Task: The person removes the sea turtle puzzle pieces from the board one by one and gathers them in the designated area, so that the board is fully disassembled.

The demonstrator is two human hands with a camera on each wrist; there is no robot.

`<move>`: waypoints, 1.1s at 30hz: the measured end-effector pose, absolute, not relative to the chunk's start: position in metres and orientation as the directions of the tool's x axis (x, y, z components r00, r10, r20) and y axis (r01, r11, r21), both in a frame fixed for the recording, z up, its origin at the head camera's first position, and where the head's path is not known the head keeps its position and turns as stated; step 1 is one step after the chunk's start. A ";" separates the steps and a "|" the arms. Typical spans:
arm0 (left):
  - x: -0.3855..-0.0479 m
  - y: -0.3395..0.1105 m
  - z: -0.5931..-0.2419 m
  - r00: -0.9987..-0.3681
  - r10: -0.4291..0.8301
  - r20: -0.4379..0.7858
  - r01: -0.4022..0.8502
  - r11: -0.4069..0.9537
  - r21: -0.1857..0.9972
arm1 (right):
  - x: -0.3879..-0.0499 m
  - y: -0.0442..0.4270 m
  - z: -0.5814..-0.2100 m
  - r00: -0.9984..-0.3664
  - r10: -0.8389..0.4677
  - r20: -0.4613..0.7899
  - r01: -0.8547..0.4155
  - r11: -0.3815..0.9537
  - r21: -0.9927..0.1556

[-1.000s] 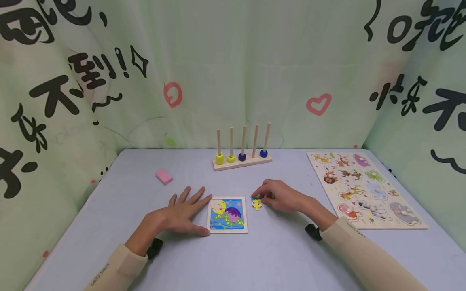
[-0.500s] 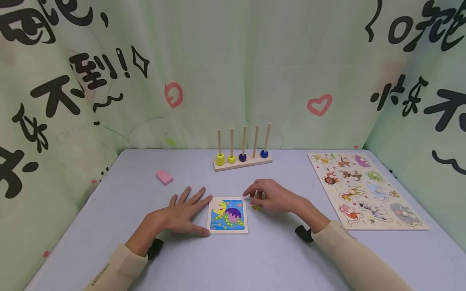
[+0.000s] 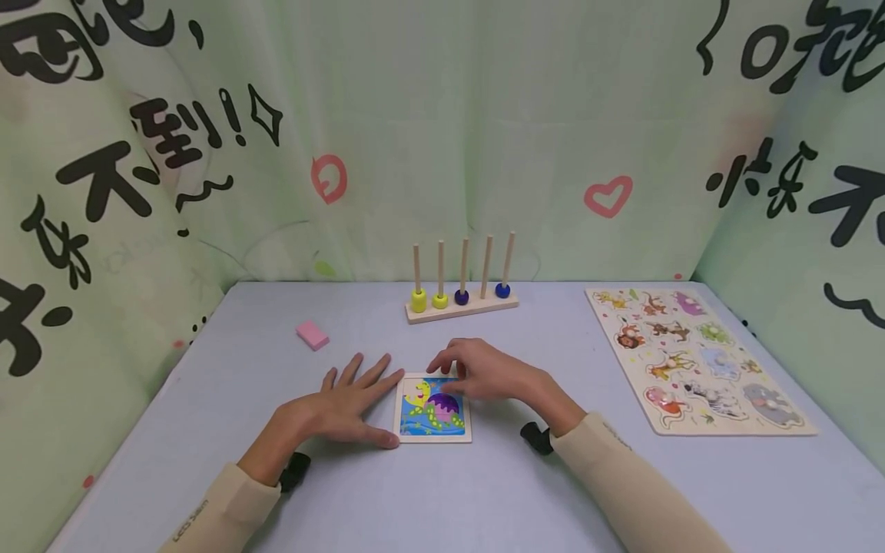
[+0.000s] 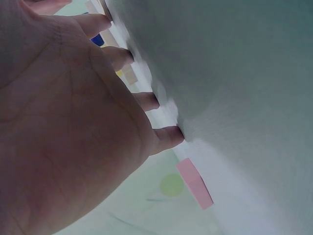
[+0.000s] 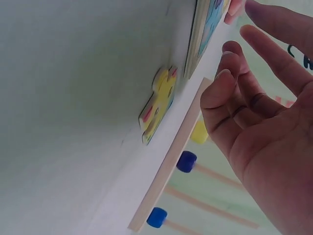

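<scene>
Puzzle (image 3: 433, 409) flat on the desk (image 3: 387, 499), I see from afar the left hand (image 3: 342, 407) spread against its left edge, likely to steady it, and the right hand (image 3: 484, 372), loosely bent and empty, above its far-right corner, near a loose piece (image 5: 159, 105).

Head view: bright, even light, soft shadows on table (image 3: 442, 503). Wrist views dimmer, hazier; left hand (image 4: 78, 112) heavily shaded, backdrop (image 4: 142, 203) soft.

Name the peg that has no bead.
The fourth peg from the left in the head view: bare, while the first, second, third and fifth are beaded.
</scene>
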State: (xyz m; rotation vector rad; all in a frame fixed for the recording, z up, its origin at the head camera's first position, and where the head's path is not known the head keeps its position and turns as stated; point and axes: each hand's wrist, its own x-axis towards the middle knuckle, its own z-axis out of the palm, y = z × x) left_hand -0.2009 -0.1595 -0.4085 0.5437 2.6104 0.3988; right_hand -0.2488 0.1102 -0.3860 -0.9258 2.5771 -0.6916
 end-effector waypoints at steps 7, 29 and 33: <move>-0.202 -0.159 -0.408 -0.820 0.445 -0.358 0.313 0.874 0.371 | -0.249 0.107 -0.388 -0.729 -0.670 -0.141 -0.523 0.677 -0.519; -0.200 -0.161 -0.408 -0.821 0.449 -0.353 0.316 0.872 0.373 | -0.244 0.096 -0.397 -0.712 -0.686 -0.151 -0.540 0.671 -0.508; -0.201 -0.161 -0.408 -0.821 0.449 -0.352 0.317 0.872 0.372 | -0.242 0.096 -0.398 -0.713 -0.685 -0.148 -0.543 0.673 -0.502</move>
